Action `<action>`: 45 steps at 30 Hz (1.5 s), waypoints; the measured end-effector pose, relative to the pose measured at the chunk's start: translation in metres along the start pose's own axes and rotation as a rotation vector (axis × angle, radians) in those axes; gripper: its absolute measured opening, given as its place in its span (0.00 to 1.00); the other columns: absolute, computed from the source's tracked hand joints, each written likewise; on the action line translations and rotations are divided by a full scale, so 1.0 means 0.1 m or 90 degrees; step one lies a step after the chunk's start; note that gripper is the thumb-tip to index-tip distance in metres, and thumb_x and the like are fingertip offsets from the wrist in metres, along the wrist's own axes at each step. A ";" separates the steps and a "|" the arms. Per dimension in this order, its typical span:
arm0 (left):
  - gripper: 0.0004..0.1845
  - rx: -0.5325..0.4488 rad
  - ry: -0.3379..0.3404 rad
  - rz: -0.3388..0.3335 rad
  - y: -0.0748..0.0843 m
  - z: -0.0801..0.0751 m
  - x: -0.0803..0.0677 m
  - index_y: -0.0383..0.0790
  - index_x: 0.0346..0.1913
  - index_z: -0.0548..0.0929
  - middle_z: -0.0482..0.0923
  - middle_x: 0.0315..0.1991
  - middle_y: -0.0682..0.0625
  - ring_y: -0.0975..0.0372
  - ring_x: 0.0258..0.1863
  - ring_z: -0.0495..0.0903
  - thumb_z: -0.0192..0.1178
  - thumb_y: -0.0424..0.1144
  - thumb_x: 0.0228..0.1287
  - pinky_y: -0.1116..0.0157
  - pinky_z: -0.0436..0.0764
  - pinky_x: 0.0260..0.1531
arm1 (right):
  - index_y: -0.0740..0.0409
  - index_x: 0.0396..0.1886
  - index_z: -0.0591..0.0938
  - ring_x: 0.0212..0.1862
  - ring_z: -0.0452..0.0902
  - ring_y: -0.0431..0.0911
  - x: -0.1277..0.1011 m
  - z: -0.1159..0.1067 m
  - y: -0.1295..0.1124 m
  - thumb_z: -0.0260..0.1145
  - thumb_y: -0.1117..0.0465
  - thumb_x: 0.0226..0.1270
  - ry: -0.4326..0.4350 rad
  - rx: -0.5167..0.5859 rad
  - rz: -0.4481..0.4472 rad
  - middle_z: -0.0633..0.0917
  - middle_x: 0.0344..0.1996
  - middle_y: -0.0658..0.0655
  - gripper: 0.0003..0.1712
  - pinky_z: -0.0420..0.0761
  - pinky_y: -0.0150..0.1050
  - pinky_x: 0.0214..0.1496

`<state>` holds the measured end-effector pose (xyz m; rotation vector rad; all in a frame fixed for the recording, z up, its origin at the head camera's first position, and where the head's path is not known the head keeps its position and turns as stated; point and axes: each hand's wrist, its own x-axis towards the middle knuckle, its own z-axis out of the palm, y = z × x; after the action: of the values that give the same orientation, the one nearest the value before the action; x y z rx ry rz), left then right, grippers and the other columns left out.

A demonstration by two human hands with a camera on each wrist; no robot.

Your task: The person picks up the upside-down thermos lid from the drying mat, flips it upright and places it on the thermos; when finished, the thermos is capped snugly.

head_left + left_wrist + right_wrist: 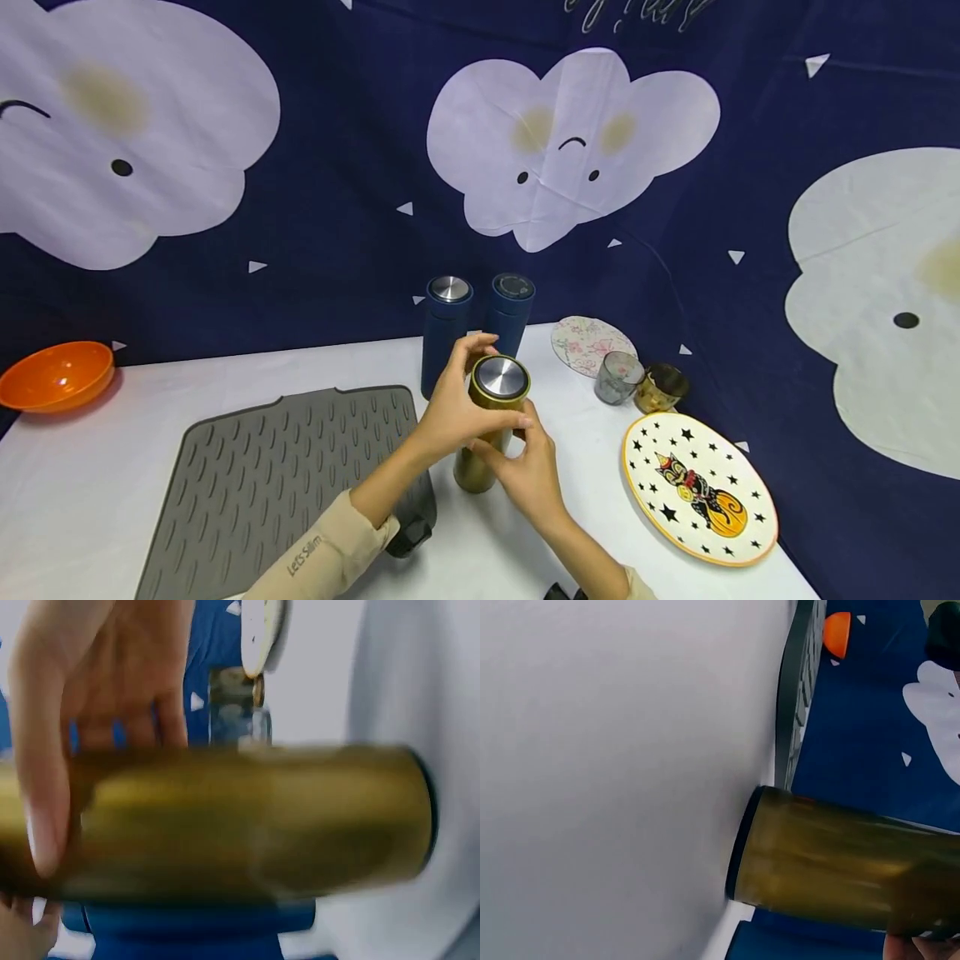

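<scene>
both hands are on the gold flask [491, 421] right at the near middle of the white desk [90, 492] — it stands upright on its base, just right of the grey ribbed mat [277, 483]. the right hand [528, 475] has its fingers curled round the lower body from the near side, thumb reaching across the front; the left hand [453, 404] wraps the upper part just under the cap, fingers curled behind it and thumb in front. from the left wrist view the fingers [97, 697] are pressed flat along the brassy wall (blurred, so the exact pinch is hard to read).

handling, as i judge it: a rigid metal cylinder, smooth and glossy, so likely slippery under bare skin, and it may carry some weight if filled — that can't be seen. it won't crush or bend. the best hold looks like the one in place: one hand steadying the body low, one high near the silver-topped cap [501, 377].

its long axis runs vertical, cap pointing up toward the camera, base flat on the desk.

further back, two blue flasks [446, 333] stand upright close behind it; off right a star plate with a cat [660, 475], a grey glass [617, 377] and a gold cup [660, 387]; far left an orange bowl [56, 375].
</scene>
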<state>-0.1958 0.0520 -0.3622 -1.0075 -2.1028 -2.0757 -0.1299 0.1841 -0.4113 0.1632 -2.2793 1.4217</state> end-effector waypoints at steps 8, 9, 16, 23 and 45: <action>0.45 -0.157 -0.208 -0.070 0.01 -0.18 0.17 0.38 0.70 0.64 0.70 0.67 0.38 0.47 0.62 0.74 0.75 0.34 0.48 0.55 0.74 0.64 | 0.48 0.59 0.75 0.54 0.80 0.46 0.01 0.01 -0.02 0.79 0.56 0.53 -0.014 0.025 0.014 0.84 0.51 0.47 0.34 0.78 0.51 0.58; 0.50 -0.150 -0.212 -0.075 0.01 -0.19 0.16 0.41 0.73 0.60 0.66 0.70 0.38 0.47 0.64 0.72 0.77 0.37 0.48 0.54 0.72 0.66 | 0.48 0.59 0.74 0.54 0.80 0.45 0.00 0.01 -0.02 0.79 0.56 0.53 -0.016 0.028 0.011 0.84 0.51 0.47 0.35 0.78 0.50 0.59; 0.45 0.031 -0.019 -0.024 0.04 0.04 -0.02 0.41 0.66 0.65 0.75 0.60 0.43 0.55 0.56 0.77 0.79 0.37 0.44 0.56 0.78 0.56 | 0.54 0.59 0.75 0.55 0.80 0.46 -0.01 -0.01 -0.02 0.79 0.62 0.52 -0.002 0.010 -0.005 0.85 0.52 0.51 0.34 0.78 0.51 0.59; 0.50 -0.217 -0.211 -0.089 -0.03 -0.18 0.10 0.42 0.74 0.60 0.65 0.71 0.39 0.52 0.64 0.72 0.76 0.35 0.47 0.54 0.72 0.65 | 0.48 0.61 0.74 0.54 0.80 0.45 0.04 -0.05 -0.01 0.79 0.56 0.53 -0.043 0.026 0.007 0.84 0.52 0.47 0.35 0.77 0.51 0.59; 0.35 -0.069 -0.109 -0.021 -0.05 -0.08 0.04 0.35 0.58 0.72 0.80 0.52 0.46 0.57 0.49 0.81 0.76 0.33 0.45 0.60 0.80 0.52 | 0.51 0.61 0.75 0.57 0.79 0.50 0.02 -0.05 -0.05 0.79 0.60 0.52 -0.066 0.030 0.018 0.84 0.55 0.51 0.36 0.77 0.53 0.60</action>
<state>-0.2050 0.0471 -0.3638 -1.2126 -2.1153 -2.2147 -0.1288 0.1870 -0.4043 0.2249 -2.3399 1.5148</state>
